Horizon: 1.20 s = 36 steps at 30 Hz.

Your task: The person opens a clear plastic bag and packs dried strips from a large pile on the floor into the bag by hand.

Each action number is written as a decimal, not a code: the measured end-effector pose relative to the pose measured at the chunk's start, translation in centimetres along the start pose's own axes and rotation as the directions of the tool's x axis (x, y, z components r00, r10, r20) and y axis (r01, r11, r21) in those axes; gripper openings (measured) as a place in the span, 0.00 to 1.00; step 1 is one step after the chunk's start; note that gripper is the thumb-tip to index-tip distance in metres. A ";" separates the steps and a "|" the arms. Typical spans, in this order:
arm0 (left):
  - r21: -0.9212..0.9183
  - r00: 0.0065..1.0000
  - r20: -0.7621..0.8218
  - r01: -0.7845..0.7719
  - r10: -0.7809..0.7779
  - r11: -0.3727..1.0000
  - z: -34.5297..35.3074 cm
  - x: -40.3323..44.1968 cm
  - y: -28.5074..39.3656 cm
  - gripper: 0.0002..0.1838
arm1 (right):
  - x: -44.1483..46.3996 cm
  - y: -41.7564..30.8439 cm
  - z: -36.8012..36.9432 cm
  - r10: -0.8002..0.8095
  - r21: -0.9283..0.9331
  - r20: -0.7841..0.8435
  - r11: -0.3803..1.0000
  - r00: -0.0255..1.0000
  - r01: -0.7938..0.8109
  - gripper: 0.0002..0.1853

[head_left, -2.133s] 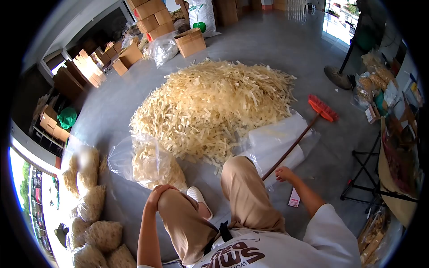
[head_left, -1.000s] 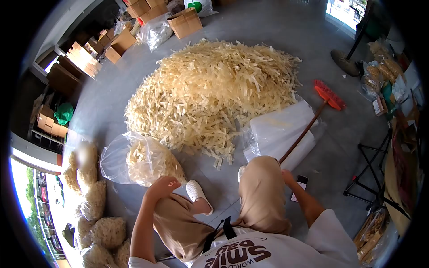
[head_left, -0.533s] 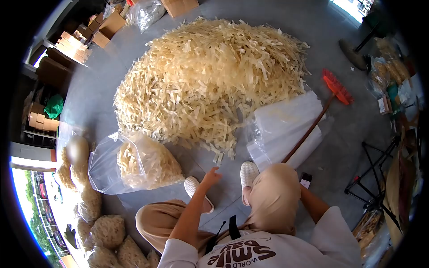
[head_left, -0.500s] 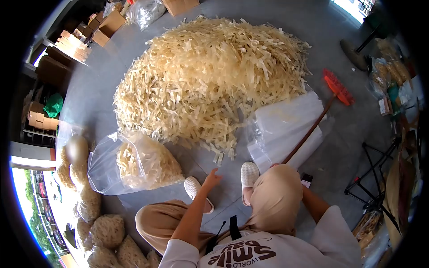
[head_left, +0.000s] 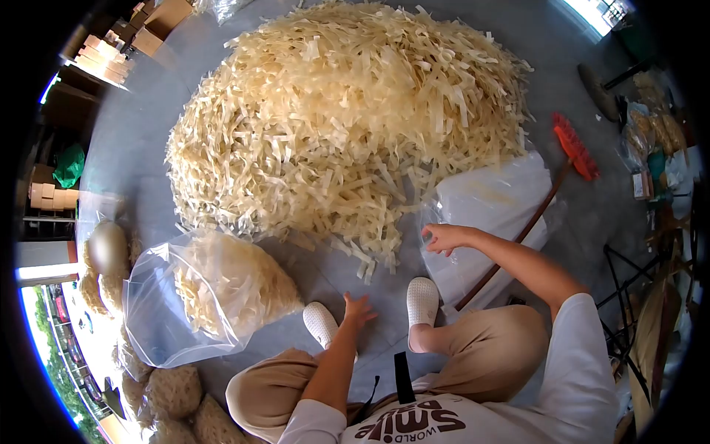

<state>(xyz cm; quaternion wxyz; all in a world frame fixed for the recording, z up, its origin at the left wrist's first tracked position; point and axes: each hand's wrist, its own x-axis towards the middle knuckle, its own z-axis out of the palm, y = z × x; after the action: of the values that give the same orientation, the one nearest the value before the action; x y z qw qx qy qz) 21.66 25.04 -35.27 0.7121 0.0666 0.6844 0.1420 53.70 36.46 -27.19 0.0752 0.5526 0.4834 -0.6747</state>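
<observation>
A large heap of pale yellow flat strips (head_left: pixel 333 111) covers the floor in front of me. My left hand (head_left: pixel 359 311) is held above my left shoe with its fingers spread and nothing in it. My right hand (head_left: pixel 444 238) is over the near left part of a stack of clear plastic bags (head_left: pixel 488 196), fingers slightly bent and apart; whether it touches the plastic I cannot tell. To the left, an open clear plastic bag (head_left: pixel 237 285) partly filled with strips lies with its mouth toward the left.
A broom with red bristles (head_left: pixel 575 148) lies with its handle across the plastic stack. Several filled bags (head_left: pixel 175 390) sit at lower left. Cardboard boxes (head_left: pixel 159 22) stand at upper left. A black folding frame (head_left: pixel 629 288) is at the right. My white shoes (head_left: pixel 422 302) are on the floor.
My right hand has come from beside my right knee forward over the plastic stack. My right knee has swung outward. My left hand has shifted slightly down, its fingers spread wider.
</observation>
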 end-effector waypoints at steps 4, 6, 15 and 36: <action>-0.141 0.996 -0.066 0.049 -0.059 0.989 1.7 2.1 0.9 0.48 | 5.1 -1.7 0.2 0.249 0.018 0.060 0.968 0.967 -0.251 0.51; -0.199 0.995 -0.075 0.053 -0.069 0.979 2.7 2.8 1.8 0.50 | 8.0 -1.8 2.0 0.326 0.126 0.020 0.937 0.945 -0.326 0.55; -0.109 0.899 -0.202 -0.414 0.388 0.904 4.3 2.5 14.5 0.48 | 18.8 -2.3 9.1 -0.200 0.232 -0.770 0.796 0.605 0.559 0.56; 0.529 0.568 0.187 -0.746 0.802 0.405 0.8 8.8 21.9 0.52 | 17.9 -14.2 3.2 -0.084 0.742 -0.566 0.381 0.820 0.551 0.50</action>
<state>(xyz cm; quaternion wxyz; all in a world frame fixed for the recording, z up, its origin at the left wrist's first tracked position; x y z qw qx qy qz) 20.24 48.56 -37.33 0.4779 0.5716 0.6171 0.2532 35.73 49.23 -34.05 -0.4697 0.5370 0.1627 -0.6815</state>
